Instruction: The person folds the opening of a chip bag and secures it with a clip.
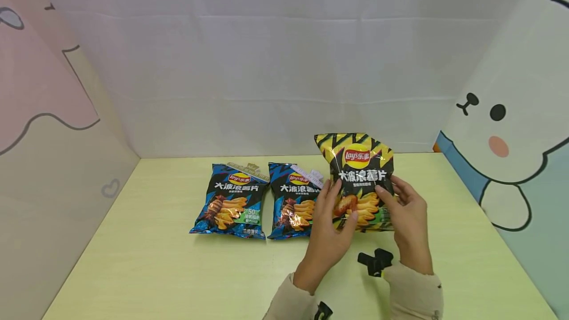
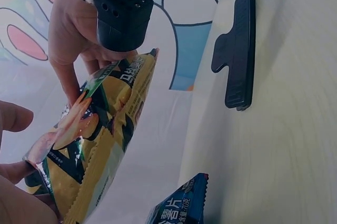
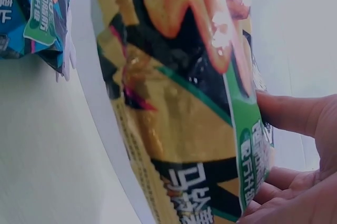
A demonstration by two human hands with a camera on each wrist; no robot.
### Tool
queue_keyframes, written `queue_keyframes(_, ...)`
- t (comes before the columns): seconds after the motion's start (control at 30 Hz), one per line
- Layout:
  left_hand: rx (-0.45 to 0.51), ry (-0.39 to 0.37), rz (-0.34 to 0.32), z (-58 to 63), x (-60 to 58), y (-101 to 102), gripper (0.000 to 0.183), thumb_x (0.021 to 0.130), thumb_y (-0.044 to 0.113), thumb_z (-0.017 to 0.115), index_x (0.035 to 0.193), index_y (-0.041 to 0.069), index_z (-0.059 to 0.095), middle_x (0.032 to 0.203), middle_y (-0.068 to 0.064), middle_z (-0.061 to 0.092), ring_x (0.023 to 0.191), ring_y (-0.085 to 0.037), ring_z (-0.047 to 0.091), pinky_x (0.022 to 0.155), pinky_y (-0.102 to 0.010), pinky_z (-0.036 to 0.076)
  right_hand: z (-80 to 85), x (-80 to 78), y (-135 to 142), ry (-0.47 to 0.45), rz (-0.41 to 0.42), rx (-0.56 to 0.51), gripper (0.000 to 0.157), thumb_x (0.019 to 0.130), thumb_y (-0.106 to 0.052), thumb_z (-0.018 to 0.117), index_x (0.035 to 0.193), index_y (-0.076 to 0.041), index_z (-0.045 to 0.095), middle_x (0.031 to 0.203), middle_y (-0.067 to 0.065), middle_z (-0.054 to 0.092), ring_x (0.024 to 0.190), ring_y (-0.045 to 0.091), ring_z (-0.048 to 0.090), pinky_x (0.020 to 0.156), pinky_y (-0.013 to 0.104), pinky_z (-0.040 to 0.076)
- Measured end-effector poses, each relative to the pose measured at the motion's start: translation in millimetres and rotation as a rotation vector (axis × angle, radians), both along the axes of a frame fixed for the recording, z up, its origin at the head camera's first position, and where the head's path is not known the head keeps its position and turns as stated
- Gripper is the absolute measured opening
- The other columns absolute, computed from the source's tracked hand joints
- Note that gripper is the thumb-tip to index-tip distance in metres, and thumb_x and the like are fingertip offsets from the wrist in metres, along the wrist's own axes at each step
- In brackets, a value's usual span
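A yellow-and-black bag of potato chips (image 1: 357,162) stands upright between both hands. My left hand (image 1: 329,236) holds its left side, with the thumb on the lower front. On the right side, my right hand (image 1: 409,221) grips the bag, thumb on the front and fingers wrapped behind. In the right wrist view the lower front of the chip bag (image 3: 179,103) fills the middle. A black bag clip (image 2: 242,50) lies on the table in the left wrist view.
Two blue chip bags lie to the left: one (image 1: 231,201) with a gold clip (image 1: 249,172) across its top right corner, another (image 1: 291,206) with a white clip (image 1: 306,176). The pale table (image 1: 146,270) meets a white backdrop (image 1: 266,73) behind, with cartoon-printed panels at both sides.
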State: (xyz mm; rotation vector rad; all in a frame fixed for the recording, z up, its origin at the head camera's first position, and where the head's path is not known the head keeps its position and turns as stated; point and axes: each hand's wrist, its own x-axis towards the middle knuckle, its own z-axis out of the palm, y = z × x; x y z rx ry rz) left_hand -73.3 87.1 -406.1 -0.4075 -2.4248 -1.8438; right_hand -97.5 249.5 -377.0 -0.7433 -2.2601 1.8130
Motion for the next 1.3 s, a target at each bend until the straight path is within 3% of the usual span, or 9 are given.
queue_keyframes(0.23, 0.028, -0.017, 0.022, 3.0, -1.8, -5.1, 0.063, 0.1, 0.033, 0.059, 0.157, 0.035, 0.032, 0.17, -0.007, 0.015, 0.155, -0.04, 0.021, 0.114, -0.072, 0.03, 1.7, -0.5, -4.6, -0.002, 0.019, -0.006, 0.063, 0.098, -0.034, 0.065, 0.155, -0.02, 0.041, 0.145, 0.01, 0.053, 0.111, 0.014, 0.047, 0.08, 0.007, 0.042)
queue_keyframes(0.6, 0.046, -0.009, 0.031, 4.9, -3.0, -9.4, 0.063, 0.099, 0.033, 0.06, 0.156, 0.034, 0.033, 0.17, -0.007, 0.017, 0.155, -0.04, 0.022, 0.115, -0.074, 0.028, 1.7, 0.2, -6.3, 0.012, 0.046, -0.016, 0.064, 0.097, -0.036, 0.066, 0.154, -0.019, 0.042, 0.141, 0.009, 0.055, 0.105, 0.012, 0.05, 0.078, 0.007, 0.045)
queue_keyframes(0.8, 0.05, 0.0, 0.035, 4.8, -3.0, -10.7, 0.063, 0.1, 0.033, 0.06, 0.156, 0.03, 0.032, 0.168, -0.006, 0.022, 0.155, -0.034, 0.024, 0.117, -0.069, 0.028, 1.5, 1.0, -5.9, 0.03, 0.06, -0.02, 0.064, 0.096, -0.033, 0.068, 0.153, -0.018, 0.043, 0.136, 0.008, 0.057, 0.097, 0.008, 0.054, 0.077, 0.008, 0.047)
queue_keyframes(1.03, 0.066, -0.026, 0.048, 4.5, -4.3, -12.7, 0.065, 0.099, 0.033, 0.061, 0.155, 0.034, 0.028, 0.165, 0.003, 0.03, 0.152, -0.021, 0.031, 0.121, -0.058, 0.032, 3.0, 2.0, -6.4, 0.042, 0.076, -0.022, 0.064, 0.096, -0.032, 0.068, 0.153, -0.018, 0.043, 0.136, 0.009, 0.058, 0.095, 0.006, 0.055, 0.078, 0.008, 0.047)
queue_keyframes(1.3, 0.125, -0.073, 0.087, 4.9, -6.7, -16.6, 0.061, 0.1, 0.038, 0.059, 0.154, 0.033, 0.031, 0.162, 0.003, 0.035, 0.149, -0.025, 0.037, 0.119, -0.059, 0.034, 6.3, 2.3, -9.7, 0.044, 0.095, -0.055, 0.063, 0.095, -0.031, 0.07, 0.151, -0.018, 0.044, 0.132, 0.006, 0.058, 0.097, 0.005, 0.057, 0.08, 0.009, 0.048)
